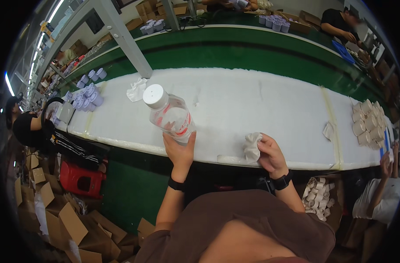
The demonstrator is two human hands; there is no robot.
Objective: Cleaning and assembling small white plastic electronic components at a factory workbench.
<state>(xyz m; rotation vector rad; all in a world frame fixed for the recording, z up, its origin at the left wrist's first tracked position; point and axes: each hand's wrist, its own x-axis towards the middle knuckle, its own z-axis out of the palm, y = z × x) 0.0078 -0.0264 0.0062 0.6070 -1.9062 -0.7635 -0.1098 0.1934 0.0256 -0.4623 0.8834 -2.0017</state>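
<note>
Two-handed hold, as I read it from my remote post: bottle in one hand, tissue in the other. My left hand [180,151] has its fingers wrapped around the lower part of the clear bottle [173,116], over the near part of the bench [230,109]. Its white cap [155,95] is on, with small dark specks in the top. Whether the base touches the bench I cannot tell.

My right hand [273,155] pinches the crumpled tissue [253,147] between fingers and thumb, near the bench's front edge, well apart from the bottle. Any move from here, I judge, calls for a steady left grip (thin plastic, probably quick to dent) and a light right one.

Containers: the bottle shows red marking and looks see-through; I cannot settle whether liquid is inside. Lavender cups [89,97] cluster at the bench's left end, their insides too small to read. Cream cups [368,123] crowd the right end. Below, at right, a carton [336,215] holds a heap of pale pieces [318,197]. At lower left, brown boxes [73,223] gape, flaps up, contents mostly hidden from me.
</note>
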